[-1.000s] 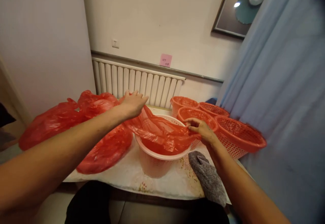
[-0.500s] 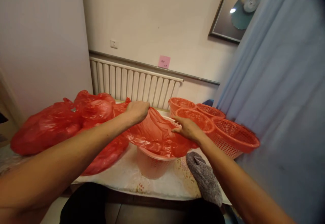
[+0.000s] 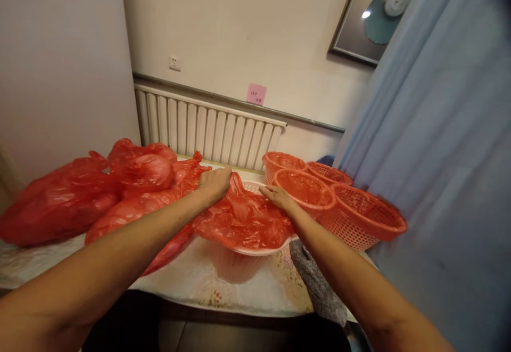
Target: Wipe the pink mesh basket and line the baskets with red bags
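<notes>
A thin red plastic bag [image 3: 247, 219] lies crumpled over the mouth of a pale pink plastic basket [image 3: 239, 267] and droops over its near rim. My left hand [image 3: 215, 182] is closed on the bag's edge at the basket's far left side. At the far right rim, my right hand [image 3: 275, 196] has its fingers stretched out, resting on or just above the rim and bag. The inside of the basket is hidden beneath the red film.
Several red baskets [image 3: 367, 213] stand at the right, some lined with red film. Full-looking red bags [image 3: 59, 197] are heaped on the left. A grey knitted item [image 3: 319, 283] lies by the cloth-covered table's [image 3: 235, 301] front edge. Behind are a radiator [image 3: 207, 128] and a blue curtain [image 3: 435, 128].
The bag has sunk lower and flatter over the basket. My left hand has come down slightly, and my right hand has shifted left along the far rim.
</notes>
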`<state>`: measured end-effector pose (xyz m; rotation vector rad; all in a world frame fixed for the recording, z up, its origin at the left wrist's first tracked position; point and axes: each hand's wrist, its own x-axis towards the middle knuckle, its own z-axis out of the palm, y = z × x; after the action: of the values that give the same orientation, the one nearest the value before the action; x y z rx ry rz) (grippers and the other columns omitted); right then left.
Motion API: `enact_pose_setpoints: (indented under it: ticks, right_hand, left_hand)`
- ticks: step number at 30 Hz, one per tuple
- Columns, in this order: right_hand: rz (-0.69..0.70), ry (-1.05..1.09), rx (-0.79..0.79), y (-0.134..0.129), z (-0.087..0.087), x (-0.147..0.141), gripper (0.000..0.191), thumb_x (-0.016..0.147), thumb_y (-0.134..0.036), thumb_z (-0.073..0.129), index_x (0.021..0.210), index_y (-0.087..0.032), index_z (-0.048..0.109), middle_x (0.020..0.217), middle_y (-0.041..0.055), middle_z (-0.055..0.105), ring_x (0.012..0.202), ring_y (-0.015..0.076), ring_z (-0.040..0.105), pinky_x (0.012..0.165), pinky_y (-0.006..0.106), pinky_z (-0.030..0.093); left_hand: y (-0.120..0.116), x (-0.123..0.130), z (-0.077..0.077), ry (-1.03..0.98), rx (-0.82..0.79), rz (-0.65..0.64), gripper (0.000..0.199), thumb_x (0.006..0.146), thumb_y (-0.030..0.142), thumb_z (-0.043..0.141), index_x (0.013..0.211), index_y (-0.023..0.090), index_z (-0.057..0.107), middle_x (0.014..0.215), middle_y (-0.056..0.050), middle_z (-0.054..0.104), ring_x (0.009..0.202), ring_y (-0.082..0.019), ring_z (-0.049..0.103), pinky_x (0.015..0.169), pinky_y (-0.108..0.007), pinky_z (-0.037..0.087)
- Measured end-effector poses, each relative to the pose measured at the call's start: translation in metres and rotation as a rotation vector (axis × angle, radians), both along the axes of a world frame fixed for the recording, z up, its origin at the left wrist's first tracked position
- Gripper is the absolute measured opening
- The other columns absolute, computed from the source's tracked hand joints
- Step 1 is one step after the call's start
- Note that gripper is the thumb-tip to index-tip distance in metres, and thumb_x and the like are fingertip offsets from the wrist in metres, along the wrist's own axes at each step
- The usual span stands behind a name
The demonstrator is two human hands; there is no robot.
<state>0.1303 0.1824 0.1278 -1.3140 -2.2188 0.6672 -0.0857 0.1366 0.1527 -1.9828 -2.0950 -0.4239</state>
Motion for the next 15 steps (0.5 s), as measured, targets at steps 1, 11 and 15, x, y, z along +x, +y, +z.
enact_pose_setpoints:
  ticks: [1, 11, 15]
  right_hand:
    - [0.015, 0.016, -0.035, -0.001, -0.001, 0.0, 0.043, 0.095, -0.047, 0.04, 0.097, -0.014, 0.067, 0.081, 0.004, 0.069, 0.07, 0.0148, 0.061, 0.062, 0.023, 0.046]
    - [0.099, 0.031, -0.096, -0.012, -0.004, -0.005, 0.009, 0.071, -0.023, 0.065, 0.065, -0.016, 0.063, 0.06, -0.0046, 0.059, 0.06, 0.0098, 0.054, 0.057, 0.018, 0.041]
    - [-0.118, 0.066, 0.051, -0.007, 0.004, -0.007, 0.015, 0.081, -0.019, 0.047, 0.073, -0.015, 0.058, 0.063, -0.0011, 0.059, 0.056, 0.0103, 0.053, 0.056, 0.021, 0.042]
  left_hand:
    - [0.0, 0.0, -0.002, -0.004, -0.008, 0.002, 0.035, 0.094, 0.021, 0.029, 0.111, 0.016, 0.059, 0.101, -0.018, 0.07, 0.094, -0.033, 0.068, 0.076, -0.041, 0.051]
    - [0.004, 0.003, -0.015, -0.016, -0.061, 0.008, 0.034, 0.094, 0.02, 0.029, 0.112, 0.014, 0.057, 0.104, -0.02, 0.069, 0.096, -0.033, 0.067, 0.076, -0.04, 0.049]
    - [0.006, 0.005, -0.017, -0.016, -0.069, 0.009, 0.034, 0.095, 0.018, 0.028, 0.114, 0.015, 0.056, 0.107, -0.018, 0.069, 0.099, -0.03, 0.067, 0.08, -0.039, 0.049]
